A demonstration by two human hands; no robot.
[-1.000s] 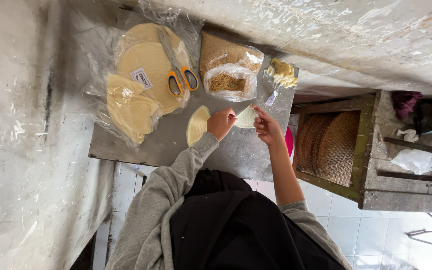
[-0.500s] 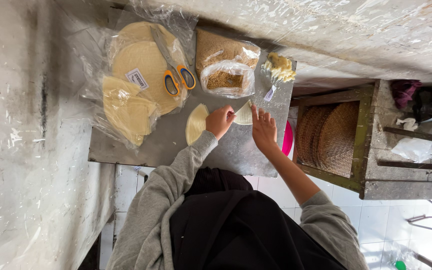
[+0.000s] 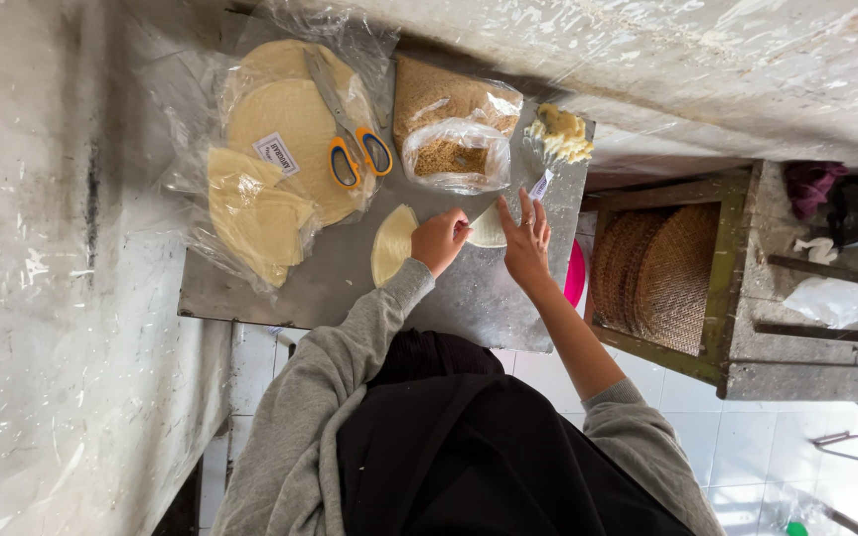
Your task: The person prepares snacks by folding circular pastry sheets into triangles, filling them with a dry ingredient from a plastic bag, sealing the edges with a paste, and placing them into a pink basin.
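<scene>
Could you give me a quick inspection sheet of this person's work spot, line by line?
Surface: grey metal tabletop, scuffed.
Job's things: pale wrapper piece between both hands; half-round wrapper beside left hand.
Clutter: bagged round wrappers with orange-handled scissors on top; bag of brown crumbs; yellow filling.
Hands: left hand curled on the piece; right hand spread, fingers on it.
Cables: nothing seen.
Surroundings: woven trays in a wooden rack; white tiled floor.

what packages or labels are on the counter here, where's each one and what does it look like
Clear plastic bag of round pale wrappers: far left of the counter, orange-handled scissors lying on it.
Small label: white rectangle on that bag, beside the scissors.
Clear bag of brown crumbs: middle, beyond the left hand.
Small white tag: just beyond the right hand.
</scene>
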